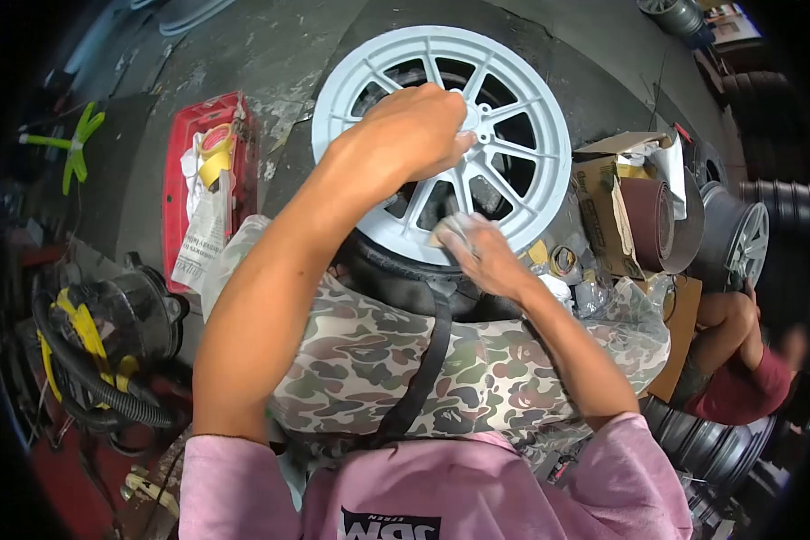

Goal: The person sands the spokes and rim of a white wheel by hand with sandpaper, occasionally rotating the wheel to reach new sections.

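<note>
A pale grey multi-spoke wheel rim (326, 126) lies face up in front of me, above my camouflage-covered lap. My left hand (418, 126) is over the rim's hub, its fingers curled in; what they hold, if anything, is hidden. Near the lower edge of the rim, my right hand (479, 252) is closed on a small pale pad (456, 232), blurred by motion, which touches the spoke ends or the lip.
To the left are a red tray (173, 193) with tape and newspaper, and a black vacuum (135, 315) with a hose. A cardboard box (603, 211) with sandpaper rolls stands at the right. Farther right, another person (738, 387) sits by a wheel (749, 243).
</note>
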Tool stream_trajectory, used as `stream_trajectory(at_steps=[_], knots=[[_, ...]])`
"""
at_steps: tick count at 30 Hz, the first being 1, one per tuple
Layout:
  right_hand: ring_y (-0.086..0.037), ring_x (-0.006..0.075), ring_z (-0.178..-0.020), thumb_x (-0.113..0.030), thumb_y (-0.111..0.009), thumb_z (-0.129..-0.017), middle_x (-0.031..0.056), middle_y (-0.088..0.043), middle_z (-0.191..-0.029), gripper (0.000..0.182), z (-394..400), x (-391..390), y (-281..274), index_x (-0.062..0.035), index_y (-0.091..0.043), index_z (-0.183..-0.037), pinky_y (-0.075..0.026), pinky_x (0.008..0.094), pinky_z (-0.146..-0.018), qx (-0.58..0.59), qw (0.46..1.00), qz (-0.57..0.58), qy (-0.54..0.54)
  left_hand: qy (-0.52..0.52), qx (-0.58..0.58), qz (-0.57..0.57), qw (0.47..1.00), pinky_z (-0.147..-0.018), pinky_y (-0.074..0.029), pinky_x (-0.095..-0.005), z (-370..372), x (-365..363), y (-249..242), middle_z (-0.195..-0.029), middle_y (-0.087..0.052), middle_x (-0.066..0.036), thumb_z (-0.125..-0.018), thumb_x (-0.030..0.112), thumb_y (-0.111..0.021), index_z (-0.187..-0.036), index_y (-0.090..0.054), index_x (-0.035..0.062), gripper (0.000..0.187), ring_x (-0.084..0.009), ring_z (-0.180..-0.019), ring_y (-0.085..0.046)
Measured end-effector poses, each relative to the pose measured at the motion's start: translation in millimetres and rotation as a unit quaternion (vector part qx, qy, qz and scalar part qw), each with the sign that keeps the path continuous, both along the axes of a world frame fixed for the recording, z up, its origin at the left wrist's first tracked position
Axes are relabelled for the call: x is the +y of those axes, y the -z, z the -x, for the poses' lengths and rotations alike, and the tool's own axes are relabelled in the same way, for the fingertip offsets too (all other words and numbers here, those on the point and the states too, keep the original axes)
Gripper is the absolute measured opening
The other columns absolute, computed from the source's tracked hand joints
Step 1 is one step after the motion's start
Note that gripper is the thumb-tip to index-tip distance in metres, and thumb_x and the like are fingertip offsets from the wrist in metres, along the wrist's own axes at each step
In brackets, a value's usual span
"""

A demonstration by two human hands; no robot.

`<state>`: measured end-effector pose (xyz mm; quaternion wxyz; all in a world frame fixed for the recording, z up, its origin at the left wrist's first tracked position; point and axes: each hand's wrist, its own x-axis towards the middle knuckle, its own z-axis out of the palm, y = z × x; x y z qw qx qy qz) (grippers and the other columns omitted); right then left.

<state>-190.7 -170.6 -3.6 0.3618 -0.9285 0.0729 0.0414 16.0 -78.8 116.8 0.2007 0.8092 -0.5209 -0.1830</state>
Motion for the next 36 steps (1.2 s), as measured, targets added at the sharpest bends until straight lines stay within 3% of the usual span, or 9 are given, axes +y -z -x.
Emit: stream_trajectory(at_steps=[3,6,11,13,17,28,31,34,36], knots=[[-0.055,0.0325,-0.099,-0.025,-0.058,-0.097,0.0168,-0.060,-0.105,0.027,25.6,-14.4,-23.6,-0.0049,-0.068,-0.111,-0.041,0.0441,-0.084,0.067,0.989,0.126,-0.046,0.000,-0.011,-0.015,1.000,-0.081,-0.050,-0.0470,-7.9,4.8,6.0,-0.087,-0.069,-0.025,-0.093,0.027,-0.063,-0.092,-0.071,-0.0037,0.031,-0.0427,-0.090,-0.066],[-0.054,0.0306,-0.100,-0.023,-0.066,-0.089,0.0142,-0.057,-0.109,0.023,32.5,-7.0,-11.5,-0.0033,-0.068,-0.100,-0.040,0.0448,-0.083,-0.059,0.965,0.251,-0.055,-0.004,-0.028,-0.003,1.000,-0.082,-0.051,-0.0465,-10.7,4.2,10.4,-0.088,-0.069,-0.025,-0.093,0.026,-0.063,-0.095,-0.072,-0.0028,0.031,-0.0422,-0.089,-0.066],[-0.056,0.0327,-0.099,-0.025,-0.062,-0.092,0.0168,-0.060,-0.105,0.025,-13.9,11.6,15.9,-0.0011,-0.067,-0.093,-0.040,0.0460,-0.083,-0.095,0.979,0.182,-0.013,0.007,-0.016,-0.028,0.999,-0.081,-0.051,-0.0467,-3.7,-1.4,7.1,-0.088,-0.069,-0.026,-0.093,0.027,-0.063,-0.096,-0.072,-0.0033,0.032,-0.0424,-0.088,-0.067],[-0.061,0.0348,-0.096,-0.033,-0.056,-0.096,0.0196,-0.064,-0.096,0.033,-21.0,-9.1,9.4,-0.0032,-0.068,-0.090,-0.042,0.0485,-0.084,0.082,0.985,0.154,-0.011,0.027,-0.008,-0.018,0.999,-0.081,-0.051,-0.0470,-0.8,-1.9,4.2,-0.086,-0.069,-0.026,-0.093,0.028,-0.063,-0.096,-0.072,-0.0033,0.033,-0.0429,-0.086,-0.066],[-0.066,0.0399,-0.088,-0.032,-0.052,-0.097,0.0224,-0.066,-0.089,0.035,-23.1,-47.4,9.0,-0.0043,-0.072,-0.093,-0.048,0.0513,-0.086,0.186,0.977,0.096,-0.040,0.013,-0.025,0.003,1.000,-0.081,-0.051,-0.0481,-6.6,5.7,5.0,-0.085,-0.068,-0.026,-0.094,0.030,-0.062,-0.094,-0.072,-0.0034,0.034,-0.0438,-0.088,-0.066],[-0.065,0.0449,-0.091,-0.034,-0.051,-0.098,0.0274,-0.066,-0.088,0.044,-16.6,-30.5,-7.9,0.0060,-0.065,-0.088,-0.050,0.0521,-0.087,0.135,0.985,0.099,-0.043,0.005,-0.030,0.005,1.000,-0.081,-0.051,-0.0494,-11.3,9.7,5.1,-0.086,-0.068,-0.027,-0.094,0.031,-0.062,-0.094,-0.071,-0.0032,0.035,-0.0452,-0.088,-0.065],[-0.064,0.0424,-0.086,-0.019,-0.062,-0.091,0.0251,-0.065,-0.085,0.025,-13.5,-10.0,9.3,0.0048,-0.064,-0.085,-0.051,0.0494,-0.080,0.051,0.989,0.138,-0.021,-0.001,-0.025,-0.001,1.000,-0.082,-0.051,-0.0494,-12.0,4.7,8.3,-0.087,-0.068,-0.027,-0.094,0.031,-0.062,-0.095,-0.072,-0.0028,0.035,-0.0450,-0.089,-0.065],[-0.065,0.0365,-0.079,-0.026,-0.058,-0.094,0.0235,-0.065,-0.085,0.033,-36.6,16.9,10.0,0.0048,-0.067,-0.086,-0.051,0.0457,-0.078,0.023,0.997,0.074,0.010,0.012,-0.029,-0.014,0.999,-0.083,-0.051,-0.0493,-12.8,4.4,7.2,-0.090,-0.069,-0.027,-0.094,0.031,-0.063,-0.097,-0.072,-0.0025,0.035,-0.0446,-0.090,-0.066],[-0.063,0.0302,-0.073,-0.033,-0.051,-0.097,0.0217,-0.065,-0.084,0.042,-42.8,7.7,-3.1,0.0043,-0.070,-0.091,-0.050,0.0424,-0.076,0.186,0.944,-0.243,0.120,0.019,-0.025,-0.003,1.000,-0.083,-0.052,-0.0493,-8.5,7.4,1.1,-0.092,-0.069,-0.027,-0.094,0.030,-0.063,-0.101,-0.072,-0.0025,0.035,-0.0443,-0.092,-0.067]])
